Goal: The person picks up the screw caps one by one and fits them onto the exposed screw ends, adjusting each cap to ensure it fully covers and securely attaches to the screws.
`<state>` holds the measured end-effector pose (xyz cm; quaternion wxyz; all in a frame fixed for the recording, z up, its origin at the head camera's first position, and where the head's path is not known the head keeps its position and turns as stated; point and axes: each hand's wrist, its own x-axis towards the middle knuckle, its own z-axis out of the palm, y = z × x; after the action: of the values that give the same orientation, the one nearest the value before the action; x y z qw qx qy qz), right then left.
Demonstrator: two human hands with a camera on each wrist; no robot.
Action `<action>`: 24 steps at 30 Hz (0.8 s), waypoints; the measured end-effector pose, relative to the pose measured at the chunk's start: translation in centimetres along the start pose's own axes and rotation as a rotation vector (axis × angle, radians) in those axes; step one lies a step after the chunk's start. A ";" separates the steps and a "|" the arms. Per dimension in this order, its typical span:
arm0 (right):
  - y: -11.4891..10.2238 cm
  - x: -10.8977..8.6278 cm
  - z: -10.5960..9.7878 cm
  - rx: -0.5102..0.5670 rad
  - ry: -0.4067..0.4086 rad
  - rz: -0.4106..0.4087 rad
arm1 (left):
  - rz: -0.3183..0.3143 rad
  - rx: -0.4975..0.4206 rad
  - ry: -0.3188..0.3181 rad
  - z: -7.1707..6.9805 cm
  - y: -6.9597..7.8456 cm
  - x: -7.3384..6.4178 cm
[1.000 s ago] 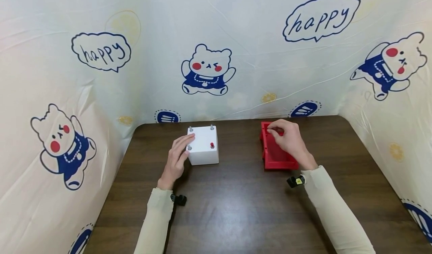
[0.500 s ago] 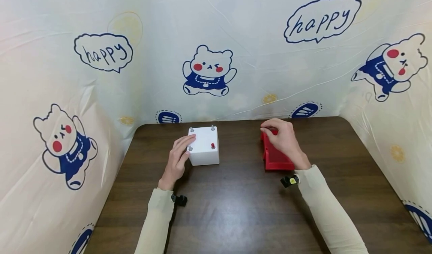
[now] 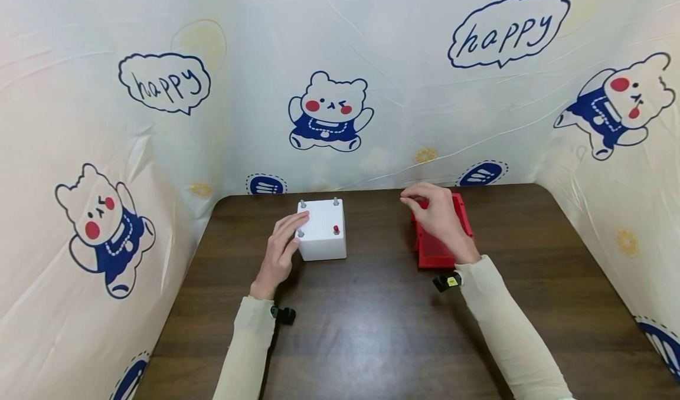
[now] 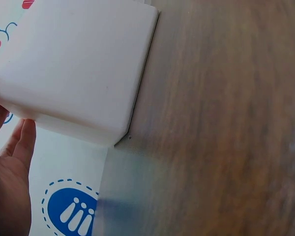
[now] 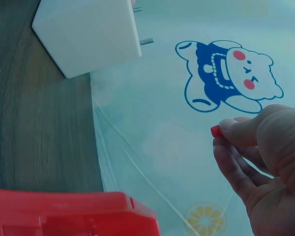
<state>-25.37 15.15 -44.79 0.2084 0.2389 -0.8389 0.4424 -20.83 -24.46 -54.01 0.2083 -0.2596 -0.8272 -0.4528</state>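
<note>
A white box point(image 3: 321, 229) with upright metal posts at its corners stands on the table. A red piece point(image 3: 336, 229) caps its front right post. My left hand point(image 3: 278, 248) rests against the left side, its fingertips over the top edge; in the left wrist view its fingers point(image 4: 24, 142) touch the box point(image 4: 83, 64). My right hand point(image 3: 435, 214) is above the left edge of a red tray point(image 3: 437, 261). Between thumb and fingertips it pinches a small red nut-like piece point(image 5: 216, 131), seen in the right wrist view. That piece cannot be made out in the head view.
A brown wooden table point(image 3: 361, 335) lies under everything. Behind it and at both sides hangs a pale printed cloth point(image 3: 404, 105) with bears and lettering. The red tray stands to the right of the box, with a gap of bare tabletop between them.
My right hand has moved left from over the tray's inside to beyond its left edge, toward the box. The left hand and the box have stayed in place.
</note>
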 end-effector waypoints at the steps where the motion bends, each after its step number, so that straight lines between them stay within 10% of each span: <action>1: -0.1 0.0 0.1 0.002 -0.001 0.000 | 0.000 0.001 -0.001 0.0 0.0 0.0; 24: -1.4 1.2 2.2 0.081 0.038 -0.056 | 0.009 -0.010 0.011 0.1 -0.2 0.0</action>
<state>-25.84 12.36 -44.35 0.2269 0.2622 -0.8091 0.4745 -20.94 -24.47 -54.25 0.2135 -0.2618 -0.8226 -0.4574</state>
